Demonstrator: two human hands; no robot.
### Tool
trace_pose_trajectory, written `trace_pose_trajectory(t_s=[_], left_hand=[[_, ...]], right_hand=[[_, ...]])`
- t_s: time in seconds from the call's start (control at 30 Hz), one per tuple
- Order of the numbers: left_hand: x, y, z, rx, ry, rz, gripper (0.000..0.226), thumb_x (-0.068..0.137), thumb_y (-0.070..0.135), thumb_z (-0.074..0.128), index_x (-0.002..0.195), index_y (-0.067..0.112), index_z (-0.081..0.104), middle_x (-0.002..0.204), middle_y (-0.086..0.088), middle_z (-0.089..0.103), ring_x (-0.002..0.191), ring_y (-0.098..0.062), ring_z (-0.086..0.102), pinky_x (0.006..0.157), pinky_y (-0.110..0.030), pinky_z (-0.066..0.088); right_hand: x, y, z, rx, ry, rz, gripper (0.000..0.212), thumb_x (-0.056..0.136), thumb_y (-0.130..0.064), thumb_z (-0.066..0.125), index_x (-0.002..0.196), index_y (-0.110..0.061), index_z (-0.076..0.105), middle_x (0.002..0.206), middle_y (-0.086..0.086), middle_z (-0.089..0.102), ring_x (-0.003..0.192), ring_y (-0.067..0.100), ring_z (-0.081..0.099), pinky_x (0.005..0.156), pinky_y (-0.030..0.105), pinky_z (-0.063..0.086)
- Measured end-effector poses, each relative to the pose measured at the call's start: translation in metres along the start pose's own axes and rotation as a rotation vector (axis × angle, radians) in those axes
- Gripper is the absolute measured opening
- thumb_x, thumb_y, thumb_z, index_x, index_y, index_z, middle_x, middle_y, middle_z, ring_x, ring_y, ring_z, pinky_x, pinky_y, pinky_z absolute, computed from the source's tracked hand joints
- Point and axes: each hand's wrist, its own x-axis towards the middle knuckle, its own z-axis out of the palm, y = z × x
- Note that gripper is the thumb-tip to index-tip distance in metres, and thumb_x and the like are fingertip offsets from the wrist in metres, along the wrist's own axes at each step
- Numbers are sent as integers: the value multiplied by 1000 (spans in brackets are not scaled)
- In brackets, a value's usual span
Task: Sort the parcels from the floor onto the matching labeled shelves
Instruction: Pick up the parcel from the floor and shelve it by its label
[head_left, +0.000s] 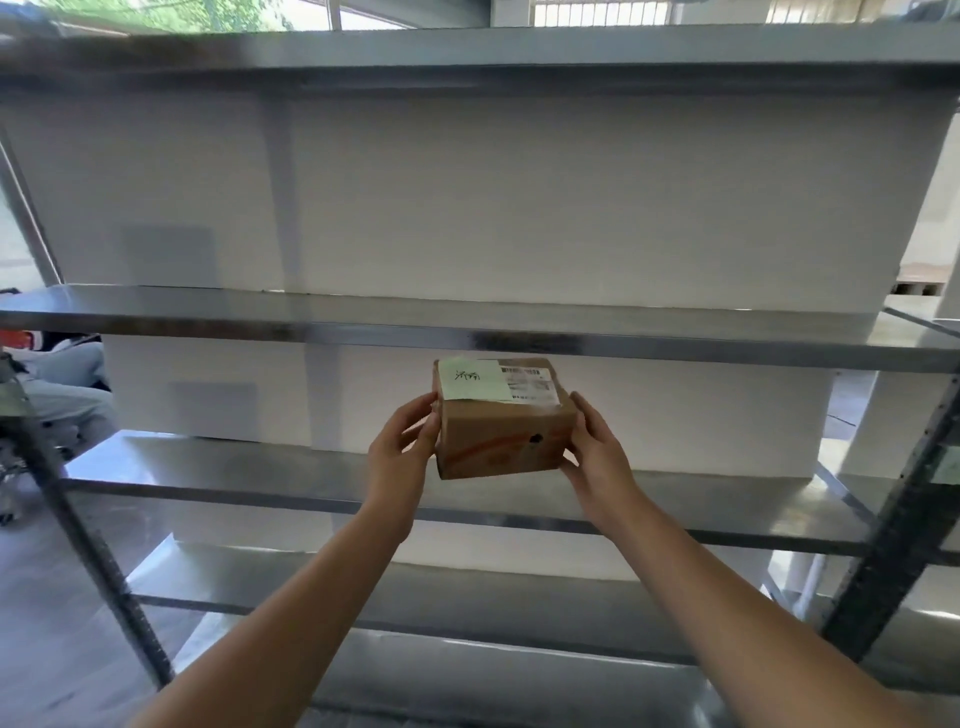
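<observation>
Parcel (498, 418) mid-air, clamped between left hand (402, 447) and right hand (597, 441) on its ends, in front of the shelf (208, 467) gap, not yet placed; all visible shelves look bare.

Both forearms bare, no sleeves; left hand (397, 452), right hand (597, 447) ungloved.

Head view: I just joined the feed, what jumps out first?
A small cardboard parcel held up at centre frame between the left hand and right hand, with a pale green handwritten note and a barcode label on top. Behind it, metal shelves stand bare.
</observation>
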Motion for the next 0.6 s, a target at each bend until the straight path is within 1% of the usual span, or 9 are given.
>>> trace_pose_trajectory(t_s=[0.1,0.17,0.23,0.3,0.4,0.47,0.5,0.57,0.6], left_hand=[[-7,3,4,17,23,5,32,99,34,57,130,36,64,128,10,66,120,-16,61,95,-36,55],[-13,4,8,6,48,-7,32,100,28,56,131,31,64,127,9,67,117,-10,61,85,-20,54],[-22,7,11,2,61,-16,32,101,25,55,132,28,64,124,9,67,114,-6,61,76,-12,52],[-30,7,13,-1,86,-26,31,100,26,55,130,27,64,123,8,68,115,-10,61,82,-17,52],[-42,3,10,-21,154,-41,27,101,27,55,126,27,67,120,3,70,115,-17,63,99,-35,53],[-49,1,6,-22,211,-55,25,100,27,56,121,29,69,117,2,71,115,-20,64,101,-42,53],[-52,1,4,-20,238,-58,23,100,27,56,118,31,71,117,1,72,115,-22,64,101,-44,53],[-58,1,-1,-34,289,-64,21,100,28,57,110,35,74,116,-1,72,115,-25,64,101,-46,53],[-61,2,-3,-38,315,-68,20,99,29,58,107,37,75,116,-2,72,115,-25,64,101,-46,53]], right_hand=[[3,-3,-6,-28,-57,40,31,103,-22,50,130,-16,63,125,7,69,121,24,60,106,47,48],[5,-7,-9,-57,-80,59,22,102,-20,53,119,-12,64,117,9,70,114,25,62,97,43,53],[5,-10,-11,-70,-92,68,11,102,-20,54,105,-13,61,109,9,70,105,23,63,85,37,54],[7,-10,-11,-76,-110,63,10,102,-21,52,101,-14,59,107,9,70,102,22,63,81,34,53],[6,-4,-7,-64,-162,57,15,104,-24,49,108,-14,60,106,4,70,103,20,63,80,32,52],[3,2,-3,-41,-206,79,22,105,-25,46,119,-18,62,111,0,71,106,17,64,82,33,53],[2,6,-1,-38,-230,96,27,106,-25,44,125,-22,63,116,-2,71,109,16,64,87,34,54],[-2,15,2,-33,-275,132,34,107,-26,39,132,-28,62,122,-3,70,114,14,63,96,35,53],[-4,19,5,-26,-295,150,35,108,-25,38,133,-28,61,123,-3,70,116,14,63,97,34,52]])
